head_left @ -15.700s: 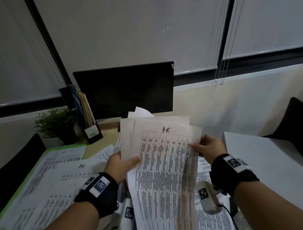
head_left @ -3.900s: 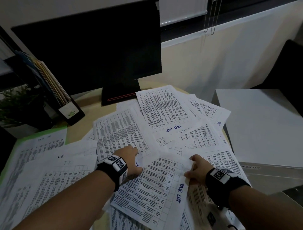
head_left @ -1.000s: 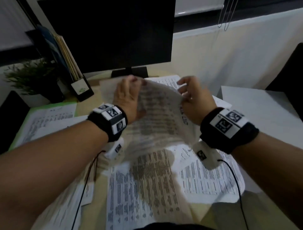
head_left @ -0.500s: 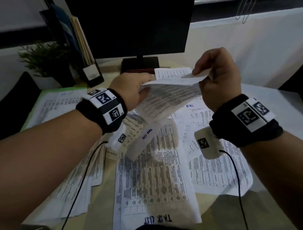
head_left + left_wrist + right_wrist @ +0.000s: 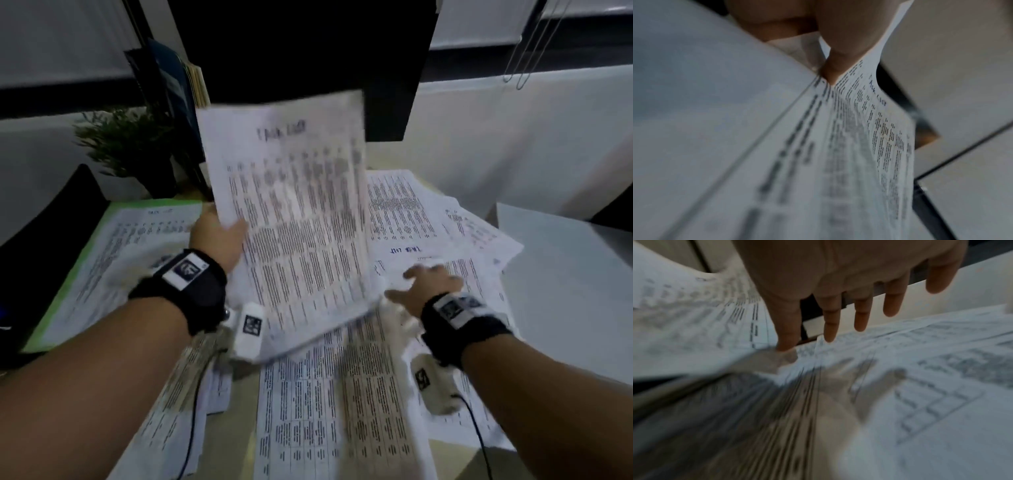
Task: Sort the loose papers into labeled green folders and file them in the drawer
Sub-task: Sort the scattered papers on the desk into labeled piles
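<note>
White printed sheets [image 5: 404, 240] lay strewn over the desk [image 5: 239, 383], overlapping one another from the centre out to the 3 o'clock side, where their corners hung past the desk's edge toward a pale cabinet top [image 5: 565, 274]. The left hand [image 5: 219, 240] gripped a small stack of held papers [image 5: 294, 222] by its left edge, thumb across the front, raising it tilted above the desk; blurred handwriting at its top appeared to read "Task List". In the left wrist view the thumb [image 5: 840, 48] pressed the stack near the heading, and more than one sheet edge showed. The right hand [image 5: 424, 284] was spread, fingers straight and apart, holding nothing, low over the strewn sheets at 4 o'clock from the raised stack; the right wrist view showed the fingertips [image 5: 830, 331] at or just above the paper, contact unclear through blur. A green folder [image 5: 85, 253] lay open at 9 o'clock, sheets resting on it, its green border showing along the far and left edges. At 12 o'clock stood a dark monitor [image 5: 308, 61], with a potted plant [image 5: 130, 147] and a file holder [image 5: 178, 85] at 11 o'clock. Bare desk showed only in a narrow strip near the body between paper edges. No drawer was in view.
</note>
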### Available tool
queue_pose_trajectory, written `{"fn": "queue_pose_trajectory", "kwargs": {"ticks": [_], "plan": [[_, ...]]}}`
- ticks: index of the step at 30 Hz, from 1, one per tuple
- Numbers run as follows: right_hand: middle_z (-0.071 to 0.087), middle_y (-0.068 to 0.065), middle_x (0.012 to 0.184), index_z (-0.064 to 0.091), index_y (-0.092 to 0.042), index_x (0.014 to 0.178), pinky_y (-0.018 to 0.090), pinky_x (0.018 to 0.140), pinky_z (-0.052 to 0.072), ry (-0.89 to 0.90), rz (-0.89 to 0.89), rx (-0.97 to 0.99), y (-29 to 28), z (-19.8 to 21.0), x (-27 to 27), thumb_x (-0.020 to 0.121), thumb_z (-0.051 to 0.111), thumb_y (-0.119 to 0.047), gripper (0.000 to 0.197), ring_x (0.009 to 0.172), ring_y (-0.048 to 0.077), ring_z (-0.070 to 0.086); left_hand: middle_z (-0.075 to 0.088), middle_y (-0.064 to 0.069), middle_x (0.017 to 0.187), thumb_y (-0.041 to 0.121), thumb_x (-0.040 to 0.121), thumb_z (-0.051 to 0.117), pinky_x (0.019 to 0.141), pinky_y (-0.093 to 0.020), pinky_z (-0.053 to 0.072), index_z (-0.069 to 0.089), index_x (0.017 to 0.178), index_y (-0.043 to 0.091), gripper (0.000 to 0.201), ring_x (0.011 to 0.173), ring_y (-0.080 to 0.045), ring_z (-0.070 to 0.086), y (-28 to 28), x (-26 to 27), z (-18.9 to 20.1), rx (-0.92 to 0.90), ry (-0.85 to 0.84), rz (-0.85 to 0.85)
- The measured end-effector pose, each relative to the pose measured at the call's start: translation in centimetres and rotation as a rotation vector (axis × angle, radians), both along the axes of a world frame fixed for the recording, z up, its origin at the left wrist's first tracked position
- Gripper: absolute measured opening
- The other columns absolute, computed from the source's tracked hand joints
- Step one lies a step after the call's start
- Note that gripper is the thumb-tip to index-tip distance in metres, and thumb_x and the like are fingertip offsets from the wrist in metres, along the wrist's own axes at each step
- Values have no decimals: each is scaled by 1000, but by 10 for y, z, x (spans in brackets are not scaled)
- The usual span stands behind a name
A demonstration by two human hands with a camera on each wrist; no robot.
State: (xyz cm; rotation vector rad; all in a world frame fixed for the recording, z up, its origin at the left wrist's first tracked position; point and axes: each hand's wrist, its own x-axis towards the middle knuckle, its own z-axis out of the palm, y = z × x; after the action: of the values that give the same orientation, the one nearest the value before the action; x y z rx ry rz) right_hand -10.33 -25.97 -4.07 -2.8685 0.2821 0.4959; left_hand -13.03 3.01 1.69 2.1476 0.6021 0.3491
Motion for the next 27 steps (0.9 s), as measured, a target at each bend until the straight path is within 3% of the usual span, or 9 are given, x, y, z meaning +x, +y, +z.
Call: {"fn": "queue_pose_trajectory", "kwargs": {"ticks": [2,6,8,11,13,17,21,25,27], "plan": [[43,7,133,48,-28,127,50,101,36,137,141,-141,21,-25,-4,80,49,-64,59,121,33,40,60,-14,126,12,95,52,78,-26,39,56,128,6,34,108,-30,58,14,-5,-37,-45,200,-28],[43,-1,132,49,-40,125,51,101,32,88,255,-115,51,-40,5,89,53,-41,37,124,29,36,60,-20,124,7,94,50,81,-29,42,56,126,2,33,108,-36,58,31,-13,-88,-58,402,-47],[44,-1,132,50,-45,125,49,102,36,39,292,-98,59,-40,16,90,51,-21,43,123,28,38,62,-19,122,7,94,49,79,-28,42,57,125,3,32,105,-34,59,40,-14,-98,-46,431,-57],[44,5,136,49,-32,133,44,102,43,57,235,-10,67,-40,38,89,46,-6,51,124,29,44,63,-15,117,10,94,48,79,-28,44,58,123,8,30,97,-31,59,56,-11,-105,-14,457,-75],[42,10,138,43,-18,138,42,102,42,93,190,-12,73,-43,45,90,55,-15,49,124,31,45,64,-11,104,12,94,47,68,-26,43,59,118,10,27,82,-27,57,61,-9,-109,25,497,-104],[37,13,140,29,-6,141,39,102,38,144,171,-162,88,-49,42,82,65,-49,81,126,31,41,59,-5,95,13,96,44,57,-23,41,55,123,14,29,73,-21,54,60,-16,-122,60,576,-154],[38,9,137,30,-11,141,44,101,39,142,152,-155,86,-51,47,74,71,-53,88,126,31,39,64,-1,114,25,96,45,78,-33,52,51,128,25,33,84,-20,62,61,-26,-137,14,558,-139],[41,7,133,33,-15,139,47,102,40,174,142,-102,86,-53,50,70,74,-48,87,124,29,39,65,-3,111,26,95,46,86,-36,51,52,122,26,28,90,-25,62,64,-28,-138,36,536,-141],[50,6,123,43,-14,129,47,98,43,179,136,-109,90,-51,48,72,69,-45,71,116,27,45,64,-3,112,27,96,46,84,-33,48,52,121,25,27,90,-25,60,63,-29,-138,51,539,-139]]}}
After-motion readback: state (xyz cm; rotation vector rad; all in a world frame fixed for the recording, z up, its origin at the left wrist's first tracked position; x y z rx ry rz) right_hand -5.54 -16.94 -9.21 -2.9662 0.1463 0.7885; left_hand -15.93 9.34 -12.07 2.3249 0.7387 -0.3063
